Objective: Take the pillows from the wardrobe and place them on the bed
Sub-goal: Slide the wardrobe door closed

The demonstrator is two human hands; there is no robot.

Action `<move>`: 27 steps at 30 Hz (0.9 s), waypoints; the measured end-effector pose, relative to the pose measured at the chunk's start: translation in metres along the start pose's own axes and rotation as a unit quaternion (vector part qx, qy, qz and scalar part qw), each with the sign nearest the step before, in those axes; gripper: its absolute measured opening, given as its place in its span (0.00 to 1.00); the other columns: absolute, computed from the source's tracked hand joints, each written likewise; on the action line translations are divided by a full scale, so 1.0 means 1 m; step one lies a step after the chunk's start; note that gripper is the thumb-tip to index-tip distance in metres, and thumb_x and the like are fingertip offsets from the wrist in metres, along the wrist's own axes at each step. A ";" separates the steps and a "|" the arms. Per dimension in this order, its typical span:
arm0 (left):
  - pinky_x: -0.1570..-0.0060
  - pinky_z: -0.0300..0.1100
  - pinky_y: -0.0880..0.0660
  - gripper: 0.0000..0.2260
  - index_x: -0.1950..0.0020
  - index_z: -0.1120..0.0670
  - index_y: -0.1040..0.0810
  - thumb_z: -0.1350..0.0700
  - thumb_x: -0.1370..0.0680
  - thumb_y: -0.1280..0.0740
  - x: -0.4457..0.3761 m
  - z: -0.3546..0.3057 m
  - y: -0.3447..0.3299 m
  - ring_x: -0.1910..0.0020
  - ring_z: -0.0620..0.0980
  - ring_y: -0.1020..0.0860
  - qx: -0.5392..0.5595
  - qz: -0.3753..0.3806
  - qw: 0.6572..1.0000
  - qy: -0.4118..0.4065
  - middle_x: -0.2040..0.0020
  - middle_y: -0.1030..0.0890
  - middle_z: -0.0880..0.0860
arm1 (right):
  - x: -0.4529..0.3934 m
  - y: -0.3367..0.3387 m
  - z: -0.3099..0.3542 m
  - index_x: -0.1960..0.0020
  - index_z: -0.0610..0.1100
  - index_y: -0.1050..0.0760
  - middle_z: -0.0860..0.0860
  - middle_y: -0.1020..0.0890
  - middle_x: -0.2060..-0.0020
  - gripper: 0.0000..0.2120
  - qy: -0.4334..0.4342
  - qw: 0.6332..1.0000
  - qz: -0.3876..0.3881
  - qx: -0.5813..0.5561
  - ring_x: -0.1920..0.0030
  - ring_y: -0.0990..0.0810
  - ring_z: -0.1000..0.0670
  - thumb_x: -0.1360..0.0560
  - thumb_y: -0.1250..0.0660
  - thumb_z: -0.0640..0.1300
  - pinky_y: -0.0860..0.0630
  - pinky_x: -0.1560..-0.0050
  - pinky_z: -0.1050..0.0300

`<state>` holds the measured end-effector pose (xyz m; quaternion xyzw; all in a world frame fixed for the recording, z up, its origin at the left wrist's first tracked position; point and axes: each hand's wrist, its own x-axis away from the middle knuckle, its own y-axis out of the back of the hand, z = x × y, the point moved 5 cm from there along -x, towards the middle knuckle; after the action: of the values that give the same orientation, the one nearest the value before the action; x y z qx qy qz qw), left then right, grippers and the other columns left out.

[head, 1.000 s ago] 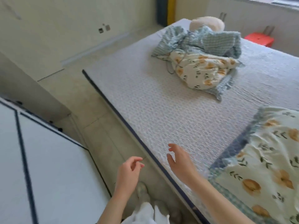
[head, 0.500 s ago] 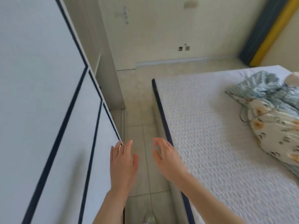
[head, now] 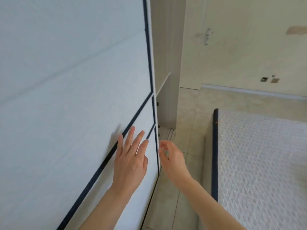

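Since wardrobe door point(head: 74, 97) is shut, pillows not visible, probably behind it. Left hand point(head: 131, 161) spread flat on panel to steady it; right hand point(head: 172, 160) curls empty fingers at door edge, contact unclear. Bed point(head: 262, 163) waits alongside.

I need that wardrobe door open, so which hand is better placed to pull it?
Probably the right hand: its curled fingers sit at the free edge of the pale blue, navy-trimmed wardrobe door. The left hand lies flat on the panel.
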<state>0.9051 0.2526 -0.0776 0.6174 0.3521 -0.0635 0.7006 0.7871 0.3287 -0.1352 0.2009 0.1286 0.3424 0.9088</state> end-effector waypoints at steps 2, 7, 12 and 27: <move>0.25 0.60 0.48 0.16 0.39 0.58 0.21 0.65 0.24 0.40 -0.012 0.007 0.013 0.23 0.60 0.39 -0.051 -0.033 0.998 0.007 0.28 0.27 0.55 | -0.024 -0.002 0.011 0.35 0.49 0.30 0.55 0.25 0.40 0.15 0.013 0.999 0.014 -0.032 0.39 0.27 0.57 0.19 0.44 0.49 0.31 0.40 0.62; 0.25 0.60 0.50 0.23 0.30 0.56 0.26 0.65 0.26 0.39 -0.024 0.021 0.034 0.22 0.59 0.42 -0.191 -0.053 0.979 0.040 0.24 0.32 0.55 | -0.076 -0.019 0.051 0.30 0.49 0.36 0.55 0.31 0.32 0.20 0.066 0.994 0.042 -0.078 0.35 0.31 0.56 0.19 0.47 0.53 0.34 0.36 0.61; 0.24 0.58 0.56 0.32 0.22 0.58 0.39 0.59 0.26 0.36 -0.028 0.029 0.025 0.21 0.57 0.48 -0.311 0.025 0.945 0.098 0.20 0.44 0.55 | -0.117 -0.035 0.095 0.24 0.50 0.48 0.52 0.43 0.24 0.28 0.107 0.982 0.050 -0.146 0.27 0.44 0.56 0.20 0.50 0.59 0.46 0.33 0.67; 0.24 0.59 0.59 0.36 0.20 0.58 0.46 0.54 0.26 0.36 -0.061 0.037 -0.005 0.21 0.57 0.50 -0.397 0.062 0.912 0.086 0.20 0.45 0.55 | -0.163 -0.052 0.089 0.23 0.50 0.63 0.51 0.59 0.22 0.31 0.127 0.983 0.035 -0.128 0.24 0.64 0.55 0.19 0.53 0.58 0.60 0.28 0.57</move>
<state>0.8720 0.1969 -0.0470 0.3119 0.3675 0.1786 0.8578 0.7301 0.1588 -0.0642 0.0425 0.1913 0.4104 0.8906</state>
